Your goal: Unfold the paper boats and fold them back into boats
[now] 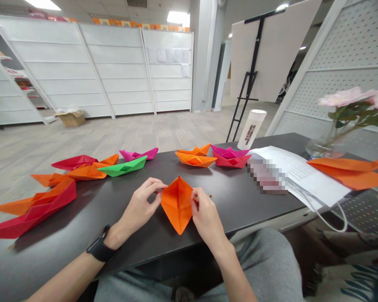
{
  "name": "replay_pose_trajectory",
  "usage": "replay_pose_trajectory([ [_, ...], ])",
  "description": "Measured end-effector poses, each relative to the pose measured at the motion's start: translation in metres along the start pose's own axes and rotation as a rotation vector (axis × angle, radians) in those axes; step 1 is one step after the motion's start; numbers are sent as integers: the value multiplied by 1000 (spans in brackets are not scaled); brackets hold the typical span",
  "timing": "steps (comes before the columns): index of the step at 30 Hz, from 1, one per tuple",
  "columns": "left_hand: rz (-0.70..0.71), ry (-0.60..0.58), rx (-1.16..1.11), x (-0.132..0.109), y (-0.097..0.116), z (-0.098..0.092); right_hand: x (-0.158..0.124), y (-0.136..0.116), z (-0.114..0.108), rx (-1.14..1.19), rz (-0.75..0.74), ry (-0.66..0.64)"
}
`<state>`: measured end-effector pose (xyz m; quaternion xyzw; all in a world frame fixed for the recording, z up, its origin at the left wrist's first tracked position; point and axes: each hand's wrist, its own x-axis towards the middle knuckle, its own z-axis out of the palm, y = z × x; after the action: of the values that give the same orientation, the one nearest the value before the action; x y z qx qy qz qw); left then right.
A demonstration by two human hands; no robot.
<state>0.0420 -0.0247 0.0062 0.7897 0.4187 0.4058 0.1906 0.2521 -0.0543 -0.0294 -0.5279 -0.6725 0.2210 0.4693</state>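
An orange folded paper [177,204], diamond-shaped with a crease down its middle, is held up just over the dark table [126,226]. My left hand [146,199] pinches its left corner between thumb and fingers. On the opposite corner, my right hand [204,209] is closed with bent fingers. Beyond my hands stand finished-looking paper boats: a green boat [124,167], an orange boat [195,159], a pink-red boat [231,160] and a magenta boat [140,154]. Further boats line the left side, among them a large red boat [38,214].
To the right lie printed sheets [280,161], a blurred-out flat item [267,176], a white cable [345,218] and loose orange paper [353,172]. A white cylinder [252,129] and a glass vase [323,144] with pink flowers stand at the table's far right.
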Motion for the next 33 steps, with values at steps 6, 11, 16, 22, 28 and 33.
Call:
replay_pose_trajectory([
  [6, -134, -7, -111, -1, -6, -4, 5, 10, -13, -73, 43, 100],
  [11, -275, -185, -271, -1, 2, 7, 5, 1, -7, -93, 52, 83],
  [16, -259, -271, -280, -5, 8, 16, 1, -9, 11, -48, 132, 123],
  [22, -205, -192, -219, -7, 9, 14, 0, -16, 14, 31, 100, 112],
  [28, -169, -11, -133, -7, 5, 12, 4, -11, 6, -25, 170, 214],
  [33, -184, -59, -122, -9, 2, 13, 5, -7, 8, 24, 84, 66],
])
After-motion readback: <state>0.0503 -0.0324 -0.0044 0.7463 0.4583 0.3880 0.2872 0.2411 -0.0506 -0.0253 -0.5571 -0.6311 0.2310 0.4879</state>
